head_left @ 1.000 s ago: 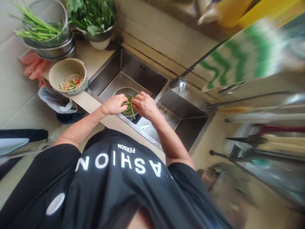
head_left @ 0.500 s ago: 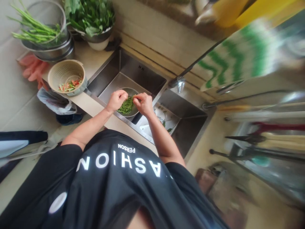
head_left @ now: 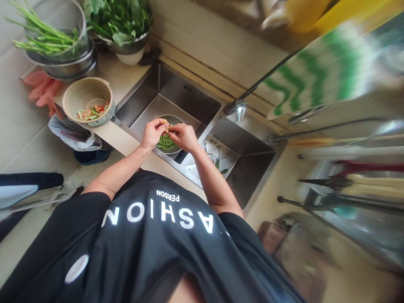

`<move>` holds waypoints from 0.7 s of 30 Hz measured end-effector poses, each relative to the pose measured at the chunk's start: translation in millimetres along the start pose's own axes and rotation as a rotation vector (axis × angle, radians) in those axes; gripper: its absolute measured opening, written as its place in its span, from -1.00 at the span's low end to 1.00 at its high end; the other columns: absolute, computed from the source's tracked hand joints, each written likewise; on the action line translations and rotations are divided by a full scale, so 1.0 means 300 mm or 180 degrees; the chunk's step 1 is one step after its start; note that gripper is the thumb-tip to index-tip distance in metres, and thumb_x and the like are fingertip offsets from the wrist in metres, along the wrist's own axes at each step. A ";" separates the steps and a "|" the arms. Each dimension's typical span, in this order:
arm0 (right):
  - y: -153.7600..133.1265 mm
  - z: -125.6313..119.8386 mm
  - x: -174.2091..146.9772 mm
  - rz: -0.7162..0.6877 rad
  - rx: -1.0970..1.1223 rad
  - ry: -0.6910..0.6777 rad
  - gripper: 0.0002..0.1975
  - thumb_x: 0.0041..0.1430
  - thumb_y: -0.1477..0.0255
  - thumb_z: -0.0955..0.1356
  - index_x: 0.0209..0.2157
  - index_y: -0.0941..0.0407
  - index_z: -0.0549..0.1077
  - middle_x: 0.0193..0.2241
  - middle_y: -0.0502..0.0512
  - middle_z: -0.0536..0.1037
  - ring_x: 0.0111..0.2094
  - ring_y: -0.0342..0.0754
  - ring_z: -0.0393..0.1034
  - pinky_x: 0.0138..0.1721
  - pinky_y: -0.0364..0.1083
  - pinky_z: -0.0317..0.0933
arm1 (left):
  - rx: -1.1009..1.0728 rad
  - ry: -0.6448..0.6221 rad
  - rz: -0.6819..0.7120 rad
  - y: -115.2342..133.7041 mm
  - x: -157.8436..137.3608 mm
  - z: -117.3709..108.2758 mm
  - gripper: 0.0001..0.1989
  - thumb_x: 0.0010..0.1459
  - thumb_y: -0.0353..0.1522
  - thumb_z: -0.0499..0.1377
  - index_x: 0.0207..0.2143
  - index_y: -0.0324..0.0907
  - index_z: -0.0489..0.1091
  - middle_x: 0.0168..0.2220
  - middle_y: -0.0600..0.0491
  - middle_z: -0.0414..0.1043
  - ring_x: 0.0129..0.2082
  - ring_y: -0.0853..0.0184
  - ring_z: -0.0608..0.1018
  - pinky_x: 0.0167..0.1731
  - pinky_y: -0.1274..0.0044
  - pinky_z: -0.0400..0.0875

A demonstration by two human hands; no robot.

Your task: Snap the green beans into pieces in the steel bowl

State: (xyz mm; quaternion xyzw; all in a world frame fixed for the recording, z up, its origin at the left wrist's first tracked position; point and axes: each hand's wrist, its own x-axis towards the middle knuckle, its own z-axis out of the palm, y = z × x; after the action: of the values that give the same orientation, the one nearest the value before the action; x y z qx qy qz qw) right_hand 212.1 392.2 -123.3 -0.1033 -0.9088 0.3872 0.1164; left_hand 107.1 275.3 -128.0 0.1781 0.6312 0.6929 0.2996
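Note:
Over the left basin of a double steel sink, my left hand is closed in a pinch. My right hand pinches close beside it, the fingertips of both almost meeting. A thin bit of green stem shows between them, mostly covered by the fingers. Below sits a round metal bowl holding a heap of short green stem pieces. The hands hide part of its rim.
Left of the sink stand a beige strainer with red and green scraps, a container of long green stems and a bowl of leafy greens. A faucet rises behind the sink. Leaf bits lie in the right basin.
My right hand has moved left toward my left hand, so their fingertips have come close together. The bowl and the other things stay in place.

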 end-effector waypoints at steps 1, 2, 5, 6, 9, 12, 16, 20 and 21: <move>-0.001 0.004 0.003 0.0043 0.0010 0.0067 -0.77 0.17 0.40 0.31 -0.36 0.16 0.62 -0.46 0.09 0.55 -0.41 -0.09 0.30 -0.27 -0.10 0.12 | 0.0019 -0.0013 0.0045 -0.002 -0.001 0.003 -0.80 0.01 -0.33 0.39 -0.45 -0.26 0.45 -0.55 0.13 0.44 -0.57 0.51 0.46 -0.51 0.66 0.36; 0.000 0.009 0.006 0.0095 0.0041 0.0161 -0.77 0.14 0.40 0.32 -0.39 0.16 0.62 -0.47 0.09 0.54 -0.42 -0.10 0.29 -0.28 -0.10 0.12 | 0.0025 -0.0038 0.0097 -0.006 -0.003 0.006 -0.79 0.01 -0.32 0.39 -0.44 -0.25 0.45 -0.54 0.13 0.44 -0.55 0.51 0.47 -0.50 0.66 0.38; 0.000 0.028 0.011 0.0349 0.0417 0.0495 -0.78 0.08 0.37 0.33 -0.44 0.18 0.60 -0.53 0.05 0.51 -0.46 -0.13 0.25 -0.35 -0.12 0.09 | -0.0153 -0.0067 0.0268 -0.017 -0.009 0.023 -0.77 0.02 -0.28 0.39 -0.42 -0.24 0.45 -0.51 0.13 0.45 -0.53 0.51 0.48 -0.45 0.66 0.41; 0.002 0.035 0.013 0.0483 0.0619 0.0587 -0.77 0.06 0.36 0.33 -0.45 0.18 0.60 -0.56 0.03 0.49 -0.48 -0.14 0.23 -0.38 -0.13 0.07 | -0.0296 -0.0020 0.0277 -0.020 -0.011 0.030 -0.76 0.03 -0.27 0.39 -0.43 -0.23 0.44 -0.51 0.14 0.43 -0.53 0.53 0.46 -0.45 0.66 0.41; 0.031 0.051 0.013 0.0974 0.1246 0.0808 -0.76 0.02 0.34 0.31 -0.48 0.19 0.57 -0.60 -0.02 0.44 -0.53 -0.18 0.17 -0.45 -0.15 0.02 | -0.0722 0.0205 0.0133 -0.028 -0.011 0.036 -0.75 0.11 -0.22 0.33 -0.42 -0.20 0.38 -0.51 0.16 0.39 -0.57 0.56 0.41 -0.46 0.67 0.39; 0.094 0.053 0.008 0.1264 0.1645 0.0828 -0.76 -0.01 0.34 0.29 -0.53 0.18 0.52 -0.62 -0.04 0.41 -0.57 -0.21 0.11 -0.48 -0.16 -0.02 | -0.0468 0.0209 0.0017 -0.051 0.019 0.000 -0.78 0.18 -0.22 0.25 -0.38 -0.19 0.38 -0.48 0.14 0.41 -0.58 0.54 0.41 -0.48 0.65 0.39; 0.167 0.023 0.007 0.1127 0.1954 0.0343 -0.78 -0.03 0.33 0.31 -0.53 0.17 0.51 -0.63 -0.05 0.42 -0.58 -0.24 0.06 -0.51 -0.18 -0.07 | 0.1666 -0.0240 0.0123 -0.116 0.106 -0.088 -0.92 0.08 -0.37 0.29 -0.42 -0.21 0.48 -0.52 0.08 0.43 -0.48 0.39 0.48 -0.33 0.50 0.45; 0.171 -0.044 0.010 0.1054 0.2164 0.0114 -0.84 -0.09 0.39 0.29 -0.57 0.16 0.46 -0.62 -0.05 0.42 -0.59 -0.25 0.05 -0.53 -0.19 -0.09 | 0.3486 -0.0827 0.0555 -0.161 0.166 -0.126 -0.86 0.10 -0.44 0.18 -0.43 -0.22 0.56 -0.20 -0.10 0.55 -0.12 0.17 0.54 0.04 0.31 0.36; 0.166 -0.062 0.009 0.1051 0.2194 0.0078 -0.85 -0.10 0.40 0.29 -0.58 0.16 0.46 -0.62 -0.05 0.42 -0.59 -0.25 0.05 -0.53 -0.19 -0.10 | 0.3603 -0.0848 0.0680 -0.161 0.169 -0.121 -0.82 0.11 -0.45 0.15 -0.40 -0.22 0.57 -0.12 -0.12 0.53 -0.06 0.15 0.52 0.08 0.29 0.33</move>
State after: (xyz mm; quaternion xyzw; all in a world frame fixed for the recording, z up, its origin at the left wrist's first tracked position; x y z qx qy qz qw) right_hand 219.9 439.4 -146.6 -0.2077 -0.6950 0.6823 0.0913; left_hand 55.4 281.0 -187.1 0.4583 0.8382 0.2464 0.1632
